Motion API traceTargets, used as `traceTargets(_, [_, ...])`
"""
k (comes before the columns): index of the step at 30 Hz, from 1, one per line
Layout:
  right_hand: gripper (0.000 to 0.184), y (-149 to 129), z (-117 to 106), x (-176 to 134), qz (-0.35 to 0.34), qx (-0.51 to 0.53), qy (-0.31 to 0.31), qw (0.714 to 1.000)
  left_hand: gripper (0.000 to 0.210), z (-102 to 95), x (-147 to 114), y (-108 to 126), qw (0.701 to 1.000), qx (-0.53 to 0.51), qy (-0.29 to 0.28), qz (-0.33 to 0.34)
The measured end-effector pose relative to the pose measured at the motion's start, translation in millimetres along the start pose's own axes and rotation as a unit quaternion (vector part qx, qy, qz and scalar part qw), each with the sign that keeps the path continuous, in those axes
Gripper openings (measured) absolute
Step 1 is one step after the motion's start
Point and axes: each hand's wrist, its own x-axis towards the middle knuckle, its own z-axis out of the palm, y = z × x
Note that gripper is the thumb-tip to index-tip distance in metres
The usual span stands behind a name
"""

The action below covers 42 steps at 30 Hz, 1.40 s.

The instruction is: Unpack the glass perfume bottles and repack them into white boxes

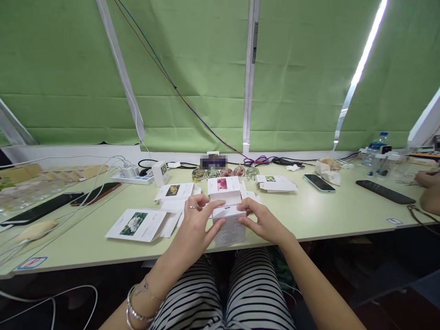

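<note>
A small white cardboard box (230, 233) with fine print on its front stands at the near edge of the table, directly before me. My left hand (197, 224) grips its left upper edge between thumb and fingers. On the other side, my right hand (263, 222) pinches the right upper edge. Just behind it lies a white carton (223, 184) with a pink flower picture. To the left are a flattened carton with a white flower (135, 224) and another with an orange flower (175, 190). What is inside the held box is hidden.
Several round glass jars (226, 173) with dried flowers line the back. A small upright box (160, 173) stands by a power strip (132, 179). A green-flower carton (277, 183) and a phone (319, 183) lie to the right. Another person's hand (428, 178) rests at far right.
</note>
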Motion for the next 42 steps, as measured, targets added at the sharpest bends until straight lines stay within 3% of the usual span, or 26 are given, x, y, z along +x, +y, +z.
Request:
traceTargets(3, [0.014,-0.3,2.5,0.9,-0.011,0.004,0.01,1.0,0.041,7.8,-13.2,-4.0,0.997,-0.069,0.034,-0.033])
traceTargets(6, [0.014,-0.9,4.5,1.5,-0.029,0.004,0.022,0.999,0.038,12.9,-15.4,-3.2,0.992,-0.106,0.041,-0.061])
traceTargets(9, [0.013,-3.2,3.9,2.3,-0.04,-0.005,0.032,0.999,0.045,9.0,-6.1,1.6,0.979,-0.128,0.069,-0.146])
traceTargets(11, [0.012,-4.0,3.4,2.5,-0.043,-0.007,0.031,0.999,0.046,3.4,2.7,4.9,0.969,-0.144,0.059,-0.194])
traceTargets(13, [0.01,-2.6,4.4,2.1,-0.045,-0.002,0.026,0.999,0.035,-1.2,9.6,6.9,0.966,-0.153,0.031,-0.208])
traceTargets(15, [0.01,1.0,7.1,0.9,-0.039,0.015,0.029,0.999,0.031,-2.5,12.4,7.7,0.968,-0.148,0.022,-0.2])
traceTargets(20, [0.037,7.5,13.4,-1.3,-0.024,0.06,0.062,0.996,0.022,4.4,5.2,7.1,0.979,-0.105,0.047,-0.17])
traceTargets(24, [0.02,1.9,13.0,1.9,-0.041,0.034,0.059,0.997,0.018,7.8,-0.9,6.2,0.988,-0.061,0.077,-0.117])
traceTargets(30, [0.018,-4.0,10.2,4.6,-0.054,0.011,0.082,0.995,0.012,8.7,-2.8,4.9,0.994,-0.048,0.057,-0.077])
traceTargets(37, [0.018,-47.1,4.7,-3.0,0.025,-0.137,-0.016,0.99,0.024,10.7,-16.7,14.7,0.991,0.125,0.02,-0.052])
traceTargets(42, [0.015,-58.7,10.3,-2.6,0.021,-0.179,-0.006,0.984,0.021,5.3,-13.5,9.1,0.997,0.055,0.006,-0.05])
